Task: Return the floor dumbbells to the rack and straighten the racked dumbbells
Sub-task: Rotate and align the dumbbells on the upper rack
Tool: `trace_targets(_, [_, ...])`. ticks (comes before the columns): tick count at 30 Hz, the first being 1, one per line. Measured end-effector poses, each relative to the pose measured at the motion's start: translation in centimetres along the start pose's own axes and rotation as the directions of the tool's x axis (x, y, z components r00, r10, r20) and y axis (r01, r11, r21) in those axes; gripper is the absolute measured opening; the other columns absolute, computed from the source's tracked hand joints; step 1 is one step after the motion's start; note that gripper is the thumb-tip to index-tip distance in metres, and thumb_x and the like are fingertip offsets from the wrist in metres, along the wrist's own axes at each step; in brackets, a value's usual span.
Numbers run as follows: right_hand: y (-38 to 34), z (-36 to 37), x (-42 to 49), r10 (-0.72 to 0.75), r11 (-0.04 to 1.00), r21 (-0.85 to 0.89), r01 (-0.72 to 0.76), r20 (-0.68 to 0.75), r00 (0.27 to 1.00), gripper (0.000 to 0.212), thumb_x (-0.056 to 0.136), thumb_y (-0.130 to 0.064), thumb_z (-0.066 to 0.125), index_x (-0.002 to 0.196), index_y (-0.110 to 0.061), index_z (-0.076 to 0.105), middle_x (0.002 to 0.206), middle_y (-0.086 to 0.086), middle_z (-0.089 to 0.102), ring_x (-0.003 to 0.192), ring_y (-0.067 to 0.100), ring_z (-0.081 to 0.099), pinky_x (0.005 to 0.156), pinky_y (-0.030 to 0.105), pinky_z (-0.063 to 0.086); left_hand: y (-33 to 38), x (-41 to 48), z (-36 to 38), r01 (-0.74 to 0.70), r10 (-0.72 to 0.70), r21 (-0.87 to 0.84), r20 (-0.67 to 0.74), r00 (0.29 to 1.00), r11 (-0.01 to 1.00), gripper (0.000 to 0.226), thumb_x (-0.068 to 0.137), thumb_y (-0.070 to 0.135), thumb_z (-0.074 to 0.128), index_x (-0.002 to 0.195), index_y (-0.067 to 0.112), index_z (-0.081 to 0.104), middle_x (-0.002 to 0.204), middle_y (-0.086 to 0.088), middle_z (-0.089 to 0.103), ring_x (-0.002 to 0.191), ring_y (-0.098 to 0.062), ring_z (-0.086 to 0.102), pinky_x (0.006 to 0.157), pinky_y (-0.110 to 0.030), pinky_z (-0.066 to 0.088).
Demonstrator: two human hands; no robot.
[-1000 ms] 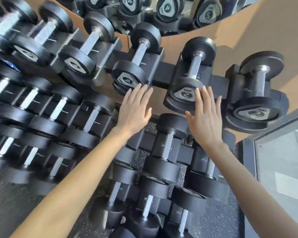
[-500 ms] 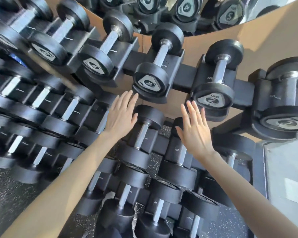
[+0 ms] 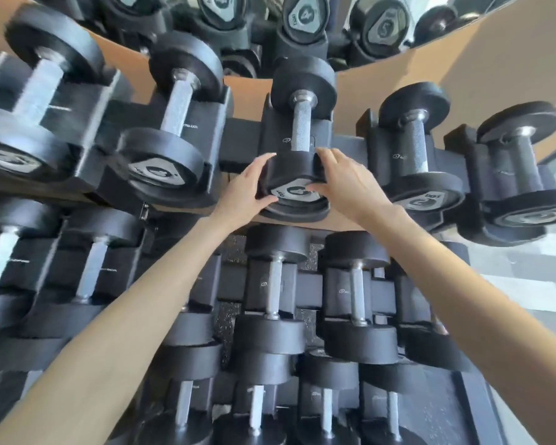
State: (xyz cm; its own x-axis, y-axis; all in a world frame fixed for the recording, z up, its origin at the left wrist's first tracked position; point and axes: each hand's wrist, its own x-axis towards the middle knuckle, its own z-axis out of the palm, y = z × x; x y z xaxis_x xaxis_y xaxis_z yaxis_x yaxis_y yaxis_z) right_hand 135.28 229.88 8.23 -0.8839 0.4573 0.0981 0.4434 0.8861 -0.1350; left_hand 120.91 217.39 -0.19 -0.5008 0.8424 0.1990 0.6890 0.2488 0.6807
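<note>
Both hands, left (image 3: 243,191) and right (image 3: 345,184), grip the near head of a top-row dumbbell (image 3: 297,139) sitting in the rack (image 3: 241,144).

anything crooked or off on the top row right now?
Nothing stands out. Each top-row dumbbell sits in its cradle, handle running front to back. Both hands, left and right, grip the front head of the middle dumbbell, which looks seated. The far-left ones are too blurred to judge.

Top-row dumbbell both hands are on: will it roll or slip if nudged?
The dumbbell probably won't roll: it sits in a rack cradle. Left hand and right hand cup its near head. The rubbery-looking heads likely grip well. Probably light; the plate seems to read 4.
</note>
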Motion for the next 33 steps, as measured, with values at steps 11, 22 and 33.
trace_targets(11, [2.6, 2.9, -2.1, 0.201, 0.818, 0.548, -0.174, 0.012, 0.980, 0.047, 0.086, -0.019, 0.066, 0.125, -0.008, 0.041, 0.112, 0.010, 0.059, 0.103, 0.030, 0.058, 0.088, 0.043, 0.047, 2.2, 1.5, -2.4, -0.270, 0.268, 0.193, 0.035, 0.963, 0.943, 0.070, 0.080, 0.012, 0.072, 0.142, 0.014, 0.038, 0.111, -0.010, 0.057, 0.108, -0.026, 0.052, 0.092, -0.040, 0.042])
trace_targets(22, [-0.2, 4.1, 1.2, -0.014, 0.892, 0.426, 0.149, -0.304, 0.952, 0.051, 0.085, -0.050, 0.051, 0.108, -0.004, 0.055, 0.097, -0.002, 0.051, 0.095, 0.018, 0.048, 0.080, 0.019, 0.033, -1.2, -0.7, 2.2, -0.140, 0.050, -0.483, -0.196, 0.979, 0.864, 0.048, 0.092, 0.031, 0.045, 0.139, 0.021, 0.041, 0.133, 0.007, 0.047, 0.124, -0.014, 0.048, 0.107, -0.037, 0.039])
trace_targets(33, [1.0, 8.4, 0.1, 0.383, 0.667, 0.737, 0.108, -0.464, 0.799, 0.048, 0.088, -0.035, 0.034, 0.110, 0.006, 0.047, 0.096, -0.007, 0.049, 0.087, -0.012, 0.045, 0.080, 0.009, 0.035, 0.7, 3.0, 2.5, -0.436, 0.423, 0.039, -0.339, 0.840, 0.899, 0.049, 0.095, 0.041, 0.045, 0.124, 0.003, 0.053, 0.091, -0.015, 0.051, 0.087, -0.021, 0.044, 0.077, -0.026, 0.039])
